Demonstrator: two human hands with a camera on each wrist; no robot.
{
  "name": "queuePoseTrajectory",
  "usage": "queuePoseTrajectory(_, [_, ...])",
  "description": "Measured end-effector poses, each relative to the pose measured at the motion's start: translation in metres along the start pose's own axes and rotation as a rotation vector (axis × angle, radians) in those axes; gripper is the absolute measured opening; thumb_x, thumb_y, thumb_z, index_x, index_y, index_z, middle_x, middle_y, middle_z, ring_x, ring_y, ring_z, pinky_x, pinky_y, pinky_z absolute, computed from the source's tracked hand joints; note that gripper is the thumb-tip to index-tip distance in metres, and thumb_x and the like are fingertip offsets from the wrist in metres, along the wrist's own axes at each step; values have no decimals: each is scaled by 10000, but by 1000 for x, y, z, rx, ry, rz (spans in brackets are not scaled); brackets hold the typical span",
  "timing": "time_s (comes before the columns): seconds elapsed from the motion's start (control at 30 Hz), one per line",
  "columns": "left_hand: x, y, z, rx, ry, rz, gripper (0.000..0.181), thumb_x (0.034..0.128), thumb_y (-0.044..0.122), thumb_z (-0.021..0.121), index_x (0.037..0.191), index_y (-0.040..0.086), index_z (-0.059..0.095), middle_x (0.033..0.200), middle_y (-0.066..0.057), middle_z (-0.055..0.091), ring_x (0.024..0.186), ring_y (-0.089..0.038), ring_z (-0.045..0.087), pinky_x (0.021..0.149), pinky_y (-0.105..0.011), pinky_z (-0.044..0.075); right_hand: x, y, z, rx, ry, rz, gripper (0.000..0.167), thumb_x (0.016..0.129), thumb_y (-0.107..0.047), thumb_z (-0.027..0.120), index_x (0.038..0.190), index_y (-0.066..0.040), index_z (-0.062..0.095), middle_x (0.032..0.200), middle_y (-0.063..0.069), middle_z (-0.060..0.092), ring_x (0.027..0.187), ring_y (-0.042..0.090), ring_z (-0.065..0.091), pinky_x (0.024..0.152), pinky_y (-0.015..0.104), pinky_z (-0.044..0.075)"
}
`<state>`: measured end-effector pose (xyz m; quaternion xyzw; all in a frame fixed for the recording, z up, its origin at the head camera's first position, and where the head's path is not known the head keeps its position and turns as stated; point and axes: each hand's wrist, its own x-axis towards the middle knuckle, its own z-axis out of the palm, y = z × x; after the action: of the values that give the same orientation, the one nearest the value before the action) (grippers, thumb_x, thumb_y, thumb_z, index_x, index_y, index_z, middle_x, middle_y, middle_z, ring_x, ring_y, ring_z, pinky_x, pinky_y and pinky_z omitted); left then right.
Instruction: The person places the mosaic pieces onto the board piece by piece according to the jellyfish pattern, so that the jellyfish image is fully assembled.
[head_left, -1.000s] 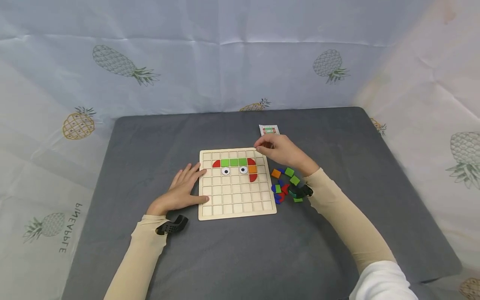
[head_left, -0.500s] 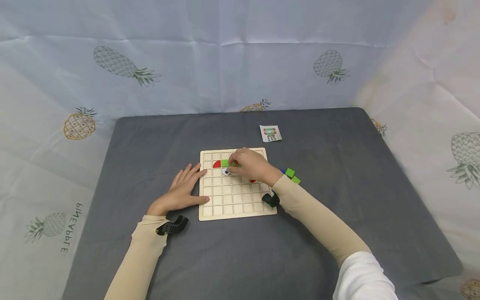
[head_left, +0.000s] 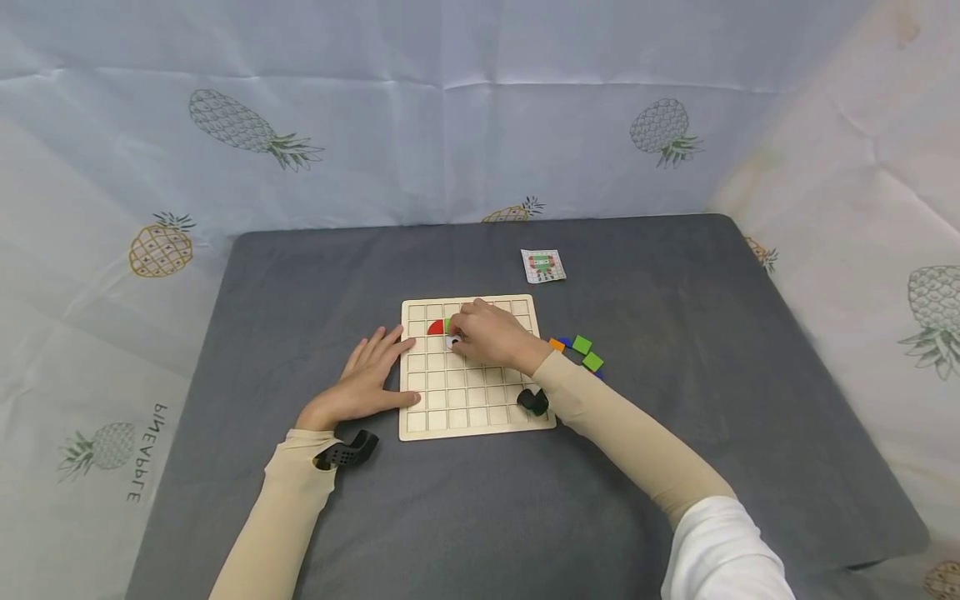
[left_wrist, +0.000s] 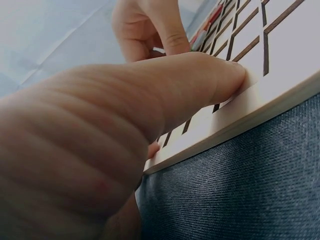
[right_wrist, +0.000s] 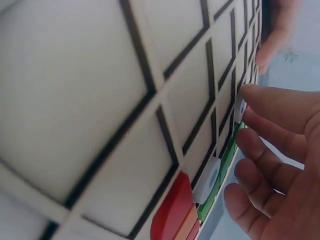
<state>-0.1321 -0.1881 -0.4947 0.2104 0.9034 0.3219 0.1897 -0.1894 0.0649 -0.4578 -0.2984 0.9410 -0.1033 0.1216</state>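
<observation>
A pale wooden grid board (head_left: 442, 423) lies on the table. My left hand (head_left: 358, 387) rests on its left edge, fingers spread and straight, thumb on the border. Over the upper part of the board is my right hand (head_left: 492, 335), whose thumb and index finger pinch a white eye tile (right_wrist: 240, 109) seated in the grid. Another eye tile (right_wrist: 207, 180) sits beside the green tiles (right_wrist: 227, 157). A red rounded piece (right_wrist: 171, 207) and an orange tile (right_wrist: 187, 222) adjoin it. In the head view, a red quarter-round piece (head_left: 436, 327) shows; my right hand hides most other pieces.
Loose green tiles (head_left: 592, 362), an orange tile (head_left: 557, 344) and blue pieces lie right of the board, partly behind the right forearm. A small printed pattern card (head_left: 543, 267) lies beyond the board. Grey cloth (head_left: 480, 517) covers the table.
My right hand has come from the board's upper right corner leftward to the left eye tile, uncovering the card. My left hand has stayed in place.
</observation>
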Motion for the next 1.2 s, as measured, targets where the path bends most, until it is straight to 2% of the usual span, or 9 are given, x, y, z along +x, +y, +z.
queuePoseTrajectory(0.2, [0,0,1,0,4,2,910,895,461,728,1613,150,263,1725,-115,53,1589,-375,-68,1259,-582,-72,-8,4,-9,31,-18,16,306,995,-155,602,1293,-177,667,1225,24,648,1050,199,538,901,334,502])
queuePoseTrajectory(0.47, [1,1,1,4,3,7,927,888,459,731,1619,155,249,1728,-100,43,1592,-364,-69,1263,-572,-71,-31,26,-31,138,43,20,305,1001,-123,580,1291,-136,673,1180,52,636,995,219,491,820,360,472])
queuePoseTrajectory(0.7, [1,0,0,7,-4,7,927,887,458,732,1619,161,247,1728,-95,39,1592,-362,-75,1263,-572,-70,-59,53,-45,261,82,70,299,1009,-121,585,1294,-62,654,1238,95,633,1126,272,565,961,429,527])
queuePoseTrajectory(0.87, [0,0,0,0,0,13,919,895,455,729,1617,147,251,1724,-117,46,1589,-379,-70,1259,-583,-74,-75,70,-50,342,116,97,310,1021,-111,559,1306,-27,644,1292,139,627,1148,322,564,991,470,508])
queuePoseTrajectory(1.2, [1,1,-1,5,-12,4,925,890,443,737,1621,168,243,1728,-94,38,1594,-355,-80,1263,-573,-74,-98,92,-53,359,169,164,278,1017,-132,598,1255,-12,676,1238,137,628,1134,304,557,958,481,517])
